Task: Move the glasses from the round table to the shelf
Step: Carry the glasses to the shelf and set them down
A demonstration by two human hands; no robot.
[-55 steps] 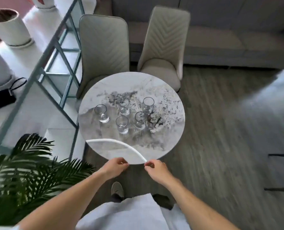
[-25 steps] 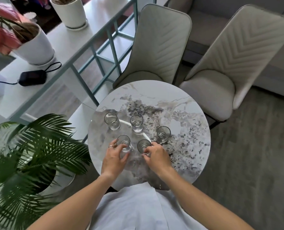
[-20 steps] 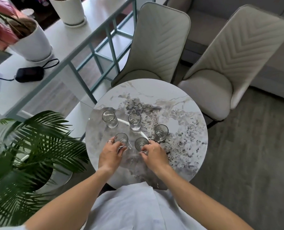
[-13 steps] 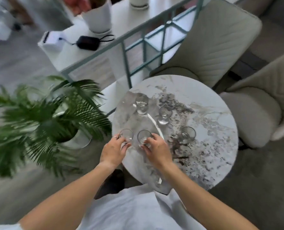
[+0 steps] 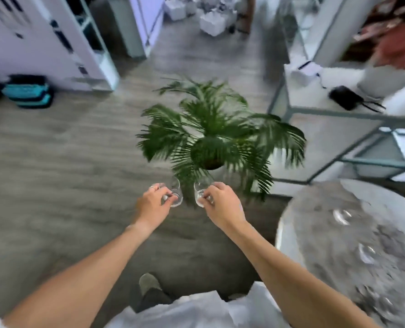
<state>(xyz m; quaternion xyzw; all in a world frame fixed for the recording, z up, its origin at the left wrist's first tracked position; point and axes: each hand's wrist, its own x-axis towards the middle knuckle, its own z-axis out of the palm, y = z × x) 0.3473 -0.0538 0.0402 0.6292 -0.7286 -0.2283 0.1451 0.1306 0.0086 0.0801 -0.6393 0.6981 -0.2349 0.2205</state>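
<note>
My left hand [image 5: 152, 203] grips a small clear glass [image 5: 176, 194] in the air over the floor. Close beside it, my right hand [image 5: 220, 204] grips a second clear glass [image 5: 200, 190]. Both glasses hang in front of me, just before the palm's fronds. The round marble table [image 5: 315, 209] lies at the lower right, blurred, with three glasses left on it [image 5: 341, 216]. A white shelf with teal metal framing [image 5: 303, 100] stands at the right.
A potted palm [image 5: 215, 143] stands on the floor straight ahead. A black pouch [image 5: 345, 98] lies on the shelf top beside a white pot [image 5: 386, 81]. A white cabinet [image 5: 54, 43] and a teal-striped bag [image 5: 28, 93] are at the far left. Grey wood floor [image 5: 66, 174] spreads left.
Both hands lifted a glass each off the round table. My view swung left, so the table slid to the lower right and the palm came to the centre.
</note>
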